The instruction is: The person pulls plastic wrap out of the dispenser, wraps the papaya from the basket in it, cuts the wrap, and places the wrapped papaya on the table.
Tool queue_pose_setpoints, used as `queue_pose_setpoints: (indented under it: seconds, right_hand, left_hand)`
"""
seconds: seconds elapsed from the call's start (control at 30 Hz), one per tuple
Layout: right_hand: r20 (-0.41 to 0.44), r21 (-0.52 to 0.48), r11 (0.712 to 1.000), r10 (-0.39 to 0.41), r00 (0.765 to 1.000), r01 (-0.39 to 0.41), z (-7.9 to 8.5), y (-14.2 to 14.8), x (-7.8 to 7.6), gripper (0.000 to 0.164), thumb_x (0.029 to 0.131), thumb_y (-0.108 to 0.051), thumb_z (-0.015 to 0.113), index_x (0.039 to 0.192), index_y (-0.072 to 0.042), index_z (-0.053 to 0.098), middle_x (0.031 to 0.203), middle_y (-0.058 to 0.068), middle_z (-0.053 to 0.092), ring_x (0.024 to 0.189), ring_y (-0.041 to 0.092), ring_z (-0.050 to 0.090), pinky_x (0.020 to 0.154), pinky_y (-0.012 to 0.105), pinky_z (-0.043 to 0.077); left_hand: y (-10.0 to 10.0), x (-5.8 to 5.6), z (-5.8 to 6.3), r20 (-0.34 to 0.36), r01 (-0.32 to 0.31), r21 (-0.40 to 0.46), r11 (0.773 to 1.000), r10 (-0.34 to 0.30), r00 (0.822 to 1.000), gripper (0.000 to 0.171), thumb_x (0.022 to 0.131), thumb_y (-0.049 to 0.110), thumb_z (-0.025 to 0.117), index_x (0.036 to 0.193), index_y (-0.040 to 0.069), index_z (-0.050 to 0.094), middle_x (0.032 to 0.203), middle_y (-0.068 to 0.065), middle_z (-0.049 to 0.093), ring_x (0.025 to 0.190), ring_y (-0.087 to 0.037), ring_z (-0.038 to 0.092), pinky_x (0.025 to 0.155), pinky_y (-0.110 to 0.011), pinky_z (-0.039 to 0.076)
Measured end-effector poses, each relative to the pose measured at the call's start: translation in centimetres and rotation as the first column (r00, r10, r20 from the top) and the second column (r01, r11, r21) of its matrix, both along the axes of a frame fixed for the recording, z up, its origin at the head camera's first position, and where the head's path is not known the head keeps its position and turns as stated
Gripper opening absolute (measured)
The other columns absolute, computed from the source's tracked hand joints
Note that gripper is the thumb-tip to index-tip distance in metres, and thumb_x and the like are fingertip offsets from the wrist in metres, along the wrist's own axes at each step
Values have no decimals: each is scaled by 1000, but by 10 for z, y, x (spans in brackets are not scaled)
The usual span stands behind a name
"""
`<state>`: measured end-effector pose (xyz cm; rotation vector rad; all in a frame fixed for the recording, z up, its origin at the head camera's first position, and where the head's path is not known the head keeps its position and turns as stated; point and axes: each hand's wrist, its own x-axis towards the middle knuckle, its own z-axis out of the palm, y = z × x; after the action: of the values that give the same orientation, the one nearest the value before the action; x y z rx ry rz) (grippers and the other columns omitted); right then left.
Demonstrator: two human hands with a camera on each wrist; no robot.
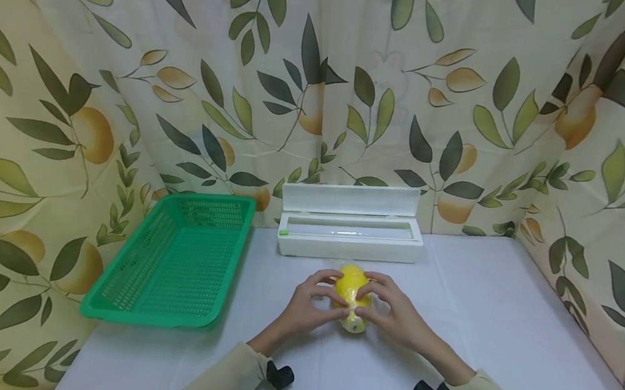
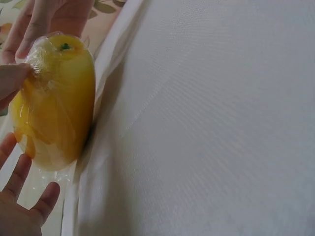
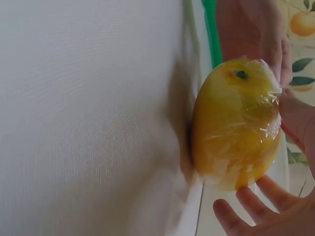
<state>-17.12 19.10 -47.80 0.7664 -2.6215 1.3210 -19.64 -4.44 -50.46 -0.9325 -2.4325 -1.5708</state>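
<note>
A yellow mango (image 1: 352,282) wrapped in clear cling film lies on the white cloth, in the middle of the head view. My left hand (image 1: 313,302) holds it from the left and my right hand (image 1: 394,309) from the right. Both thumbs meet on top of the film near the stem end, while the fingers curve round toward the far end. In the left wrist view the film on the mango (image 2: 59,108) is bunched under the thumb. The right wrist view shows the mango (image 3: 236,132) with its dark green stem spot and creased, shiny film.
Just beyond the mango stands a white cling film dispenser (image 1: 349,249), its lid (image 1: 351,200) raised. A green plastic basket (image 1: 215,322) sits to the left on the white tablecloth (image 1: 503,326). Leaf-patterned curtains (image 1: 351,142) hang behind and at both sides.
</note>
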Motion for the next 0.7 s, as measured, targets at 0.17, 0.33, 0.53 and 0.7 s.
queue_pose_setpoints:
  seconds: [0.17, 0.33, 0.53, 0.7]
  right_hand:
    - [-4, -5, 1000, -21, 1000, 21, -3, -1, -1, 21, 87, -23, 83, 100, -24, 66, 143, 16, 51, 133, 45, 49, 102, 71, 41]
    - [-17, 6, 1000, -15, 1000, 15, -2, 0, -1, 18, 89, -23, 81, 101, -25, 68, 143, 16, 52, 133, 44, 49, 102, 71, 41]
    - [-42, 7, 1000, 4, 999, -3, -4, 4, -1, 20, 91, -17, 79, 107, -25, 70, 145, 15, 52, 134, 44, 49, 103, 69, 42]
    - [-58, 11, 1000, 2, 998, -1, -3, 4, -1, 29, 91, -19, 79, 118, -18, 68, 145, 16, 52, 134, 44, 49, 102, 67, 44]
  left_hand:
    - [4, -1, -2, -1, -19, -18, 1000, 19, 1000, 15, 84, 23, 87, 86, 10, 81, 138, 0, 56, 125, -24, 53, 104, -46, 44]
    - [4, 2, 0, -10, -33, -55, 998, 32, 999, 13, 86, 25, 85, 86, 13, 80, 145, -1, 52, 134, -24, 45, 110, -55, 38]
    - [7, 3, 2, -30, -21, -17, 1000, 20, 999, 16, 89, 25, 83, 93, 12, 75, 148, -9, 51, 141, -26, 43, 112, -59, 38]
    - [10, 3, 0, 3, -34, 20, 999, 34, 999, 30, 92, 27, 80, 112, 12, 64, 147, -10, 52, 139, -28, 47, 100, -60, 49]
